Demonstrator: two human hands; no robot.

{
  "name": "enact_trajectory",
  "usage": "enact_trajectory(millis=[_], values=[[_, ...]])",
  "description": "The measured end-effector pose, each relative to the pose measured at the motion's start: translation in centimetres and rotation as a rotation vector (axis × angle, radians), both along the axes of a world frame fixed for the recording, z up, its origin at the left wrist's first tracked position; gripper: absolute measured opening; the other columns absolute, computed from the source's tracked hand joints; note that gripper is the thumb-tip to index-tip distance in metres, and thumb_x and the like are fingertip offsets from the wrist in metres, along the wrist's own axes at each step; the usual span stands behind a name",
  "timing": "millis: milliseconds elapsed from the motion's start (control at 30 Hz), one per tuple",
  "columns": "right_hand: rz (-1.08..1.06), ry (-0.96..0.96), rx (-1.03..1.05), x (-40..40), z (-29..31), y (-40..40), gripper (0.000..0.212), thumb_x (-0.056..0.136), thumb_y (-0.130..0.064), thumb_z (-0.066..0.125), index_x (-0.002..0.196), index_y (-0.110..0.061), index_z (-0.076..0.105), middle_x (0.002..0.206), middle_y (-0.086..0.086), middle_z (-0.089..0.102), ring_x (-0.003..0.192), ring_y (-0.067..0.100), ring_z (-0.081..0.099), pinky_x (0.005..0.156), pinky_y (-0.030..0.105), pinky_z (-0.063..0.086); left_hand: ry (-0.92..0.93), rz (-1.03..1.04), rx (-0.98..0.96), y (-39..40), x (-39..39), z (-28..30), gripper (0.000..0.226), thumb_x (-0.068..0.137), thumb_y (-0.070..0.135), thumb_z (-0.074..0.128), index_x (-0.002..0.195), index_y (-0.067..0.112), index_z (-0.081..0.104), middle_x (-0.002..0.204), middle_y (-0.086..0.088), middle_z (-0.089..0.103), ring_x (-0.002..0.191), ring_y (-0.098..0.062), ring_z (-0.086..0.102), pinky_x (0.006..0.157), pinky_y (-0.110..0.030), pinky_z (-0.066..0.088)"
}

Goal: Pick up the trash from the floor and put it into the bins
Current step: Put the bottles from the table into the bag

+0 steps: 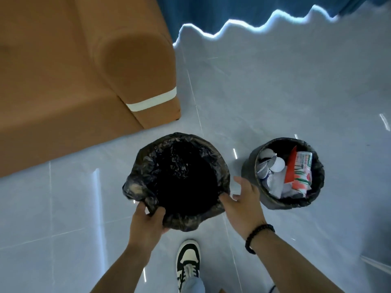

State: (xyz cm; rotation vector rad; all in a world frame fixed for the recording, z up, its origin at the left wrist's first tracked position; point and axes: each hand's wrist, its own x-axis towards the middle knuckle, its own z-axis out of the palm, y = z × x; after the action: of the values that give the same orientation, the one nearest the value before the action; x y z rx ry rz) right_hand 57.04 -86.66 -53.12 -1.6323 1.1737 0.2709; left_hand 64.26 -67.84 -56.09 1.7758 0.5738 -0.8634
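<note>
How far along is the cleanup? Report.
Done: the small bin holds wrappers and paper trash. In hand: the left hand grips the black liner of the larger bin, the right hand open at its rim. Left: no trash visible on the floor.

On the grey tiled floor, the left hand grips the near rim of the black bag lining the larger bin. The right hand touches that rim with relaxed fingers. Just beside stands a smaller bin holding wrappers. An orange sofa sits behind.
</note>
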Motion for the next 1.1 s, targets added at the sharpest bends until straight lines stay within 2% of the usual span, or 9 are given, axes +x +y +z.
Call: enact_trajectory(millis=[133,267,367,433,533,667,900,1033,1100], values=[[-0.099,-0.009,0.024,-3.2,3.3,-3.0,0.049,0.071,-0.029,0.063,0.117,-0.025,0.048,0.122,0.001,0.053,0.096,0.015,0.059,0.085,0.036,0.053,0.019,-0.121,-0.041,-3.3,-3.4,5.2,0.023,0.089,0.007,0.057,0.11,0.015,0.054,0.077,-0.006,0.075,0.069,-0.017,0.073,0.056,-0.024,0.056],[-0.274,-0.057,0.059,-9.5,6.4,-6.2,0.034,0.085,-0.008,0.058,0.11,-0.03,0.047,0.098,-0.009,0.06,0.09,0.013,0.059,0.069,0.024,0.048,0.024,-0.239,-0.085,-7.9,-7.2,9.1,0.021,0.089,0.008,0.059,0.107,0.018,0.054,0.074,-0.001,0.075,0.072,-0.021,0.073,0.063,-0.033,0.059],[-0.426,-0.03,0.079,-15.2,8.2,-8.7,0.035,0.088,-0.004,0.049,0.114,-0.028,0.048,0.097,-0.006,0.06,0.092,0.021,0.058,0.078,0.034,0.049,0.011,-0.359,-0.098,-12.1,-10.6,11.5,0.022,0.089,0.011,0.06,0.108,0.019,0.054,0.075,-0.002,0.075,0.072,-0.022,0.073,0.074,-0.042,0.059],[-0.523,-0.026,0.085,-18.8,8.9,-10.3,0.037,0.087,-0.002,0.048,0.116,-0.025,0.05,0.103,-0.001,0.061,0.096,0.024,0.058,0.084,0.041,0.051,0.003,-0.417,-0.109,-14.7,-13.0,12.9,0.024,0.089,0.012,0.062,0.11,0.021,0.054,0.073,-0.003,0.075,0.07,-0.02,0.073,0.067,-0.035,0.059],[-0.648,-0.044,0.097,-23.6,10.0,-12.8,0.035,0.086,-0.001,0.048,0.113,-0.024,0.053,0.106,0.001,0.062,0.096,0.023,0.059,0.087,0.045,0.052,0.013,-0.487,-0.103,-18.8,-16.4,14.4,0.041,0.087,0.017,0.065,0.125,0.018,0.047,0.081,-0.005,0.074,0.074,-0.019,0.073,0.064,-0.032,0.059],[-0.826,-0.073,0.136,-31.4,11.2,-16.6,0.033,0.085,0.001,0.048,0.098,-0.028,0.056,0.101,0.002,0.063,0.095,0.028,0.061,0.084,0.051,0.053,0.031,-0.479,-0.088,-25.1,-22.3,16.3,0.075,0.086,0.028,0.068,0.143,0.032,0.018,0.102,-0.007,0.062,0.082,-0.03,0.07,0.069,-0.036,0.056],[-0.971,-0.1,0.195,-44.7,12.8,-21.2,0.032,0.083,-0.003,0.05,0.101,-0.029,0.056,0.104,0.004,0.064,0.095,0.029,0.061,0.085,0.052,0.052,0.143,-0.644,-0.06,-33.4,-33.8,18.1,0.039,0.089,0.036,0.063,0.123,0.027,0.047,0.103,0.002,0.062,0.091,-0.028,0.068,0.06,-0.031,0.055],[-1.022,-0.085,0.17,-50.9,13.3,-23.3,0.034,0.081,-0.004,0.05,0.107,-0.026,0.055,0.103,0.004,0.065,0.094,0.029,0.062,0.085,0.053,0.052,0.192,-0.75,-0.092,-36.6,-40.0,18.4,0.025,0.088,0.035,0.065,0.106,0.034,0.048,0.107,0.002,0.063,0.093,-0.027,0.068,0.065,-0.033,0.055],[-1.03,-0.071,0.136,-52.6,13.5,-23.9,0.034,0.08,-0.003,0.049,0.105,-0.026,0.054,0.101,0.004,0.065,0.092,0.028,0.062,0.085,0.051,0.053,0.196,-0.783,-0.087,-37.3,-41.9,17.9,0.03,0.088,0.033,0.065,0.111,0.031,0.046,0.111,0.001,0.062,0.094,-0.027,0.067,0.061,-0.032,0.055]])
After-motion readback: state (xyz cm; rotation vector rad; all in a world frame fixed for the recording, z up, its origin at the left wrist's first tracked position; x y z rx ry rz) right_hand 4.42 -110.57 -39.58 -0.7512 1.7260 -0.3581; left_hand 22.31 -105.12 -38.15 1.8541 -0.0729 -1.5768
